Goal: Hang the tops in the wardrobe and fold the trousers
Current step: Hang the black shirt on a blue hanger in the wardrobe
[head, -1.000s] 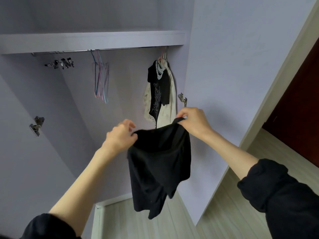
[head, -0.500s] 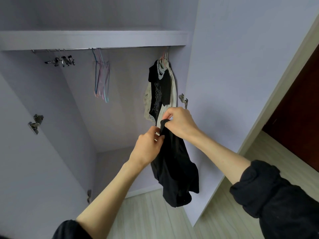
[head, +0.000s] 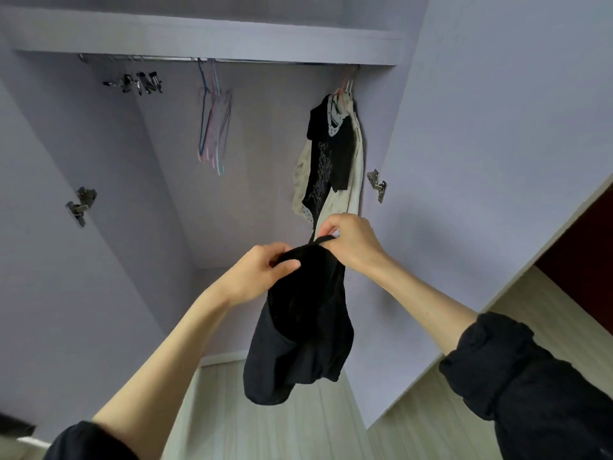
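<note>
A black garment [head: 305,323] hangs bunched in front of the open lilac wardrobe. My left hand [head: 258,277] grips its top edge on the left. My right hand [head: 351,240] pinches the same edge just to the right, and the two hands are close together. Under the shelf runs the metal rail [head: 258,60]. On its right end hang a black printed top [head: 326,161] and a cream top [head: 356,167]. Several empty pink and blue hangers [head: 214,124] hang near the rail's middle.
Metal clip hangers [head: 139,83] hang at the rail's left end. Door hinges sit on the left wall [head: 81,204] and the right wall [head: 378,185]. Pale wood floor [head: 298,426] lies below. The wardrobe's right side panel [head: 481,161] stands close by my right arm.
The garment was spread wide between my hands, then gathered as my hands came together. My view has tilted up and my hands now hold it slightly apart again.
</note>
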### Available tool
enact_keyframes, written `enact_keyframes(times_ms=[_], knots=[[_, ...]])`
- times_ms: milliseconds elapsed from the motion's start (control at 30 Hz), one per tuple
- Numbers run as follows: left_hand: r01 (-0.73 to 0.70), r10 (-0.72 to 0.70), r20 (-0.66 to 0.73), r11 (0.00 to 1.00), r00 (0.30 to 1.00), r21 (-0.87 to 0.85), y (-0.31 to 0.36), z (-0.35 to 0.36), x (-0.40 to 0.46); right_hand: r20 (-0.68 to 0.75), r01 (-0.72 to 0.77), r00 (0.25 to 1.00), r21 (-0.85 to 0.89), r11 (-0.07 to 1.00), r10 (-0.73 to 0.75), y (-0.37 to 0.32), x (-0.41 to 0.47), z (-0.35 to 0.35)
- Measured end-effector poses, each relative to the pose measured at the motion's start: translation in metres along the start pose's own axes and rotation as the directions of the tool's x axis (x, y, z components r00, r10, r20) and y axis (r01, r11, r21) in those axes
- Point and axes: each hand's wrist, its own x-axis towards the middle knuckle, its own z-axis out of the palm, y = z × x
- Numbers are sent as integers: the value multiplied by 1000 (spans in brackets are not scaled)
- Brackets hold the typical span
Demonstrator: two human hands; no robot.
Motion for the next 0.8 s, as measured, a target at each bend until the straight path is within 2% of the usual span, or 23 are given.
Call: enact_keyframes(times_ms=[100, 200, 267, 367, 500, 600, 800], knots=[[43, 31, -208, 939, 978, 342, -20, -29, 14, 35, 21, 999, -130, 991, -17, -1, 25, 14], [176, 22, -463, 908, 886, 380, -40, -68, 31, 21, -13, 1000, -241, 970, 19, 4, 55, 30], [204, 20, -541, 913, 841, 352, -56, -95, 46, 7, -39, 999, -300, 953, 43, 8, 79, 38], [286, -55, -559, 898, 828, 334, -84, -131, 74, -26, -58, 998, -315, 947, 52, 2, 123, 46], [422, -205, -539, 849, 817, 318, -131, -170, 103, 19, -42, 999, -121, 992, 44, -17, 181, 60], [442, -271, -509, 861, 817, 252, -158, -192, 119, 111, 2, 994, -43, 999, 2, -27, 212, 77], [420, -376, -475, 907, 796, -15, -178, -223, 141, 275, -22, 961, 63, 998, 4, -38, 257, 99]])
